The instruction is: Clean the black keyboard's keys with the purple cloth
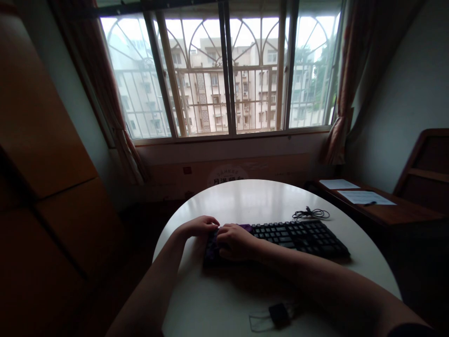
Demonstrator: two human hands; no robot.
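Observation:
A black keyboard (298, 236) lies on the white round table (189, 290). Dark purple material, seemingly a cloth (246, 228), shows at its left part, partly hidden under my right hand (236, 241). That hand is closed, its fingers curled down on the purple cloth over the keys. My left hand (201, 225) is at the keyboard's upper left corner, fingers bent and close together with the tips near my right fingers; whatever they pinch is hidden. Behind the keyboard lies its coiled black cable (312, 213). Nearer to me is a small black block with thin wire loops (279, 314).
On the right, a brown wooden surface (414, 210) carries papers (366, 197) and a dark pen (370, 203). A wooden chair back (426, 159) stands there. A wooden cabinet (45, 187) is on the left. A barred window (224, 93) with curtains is ahead.

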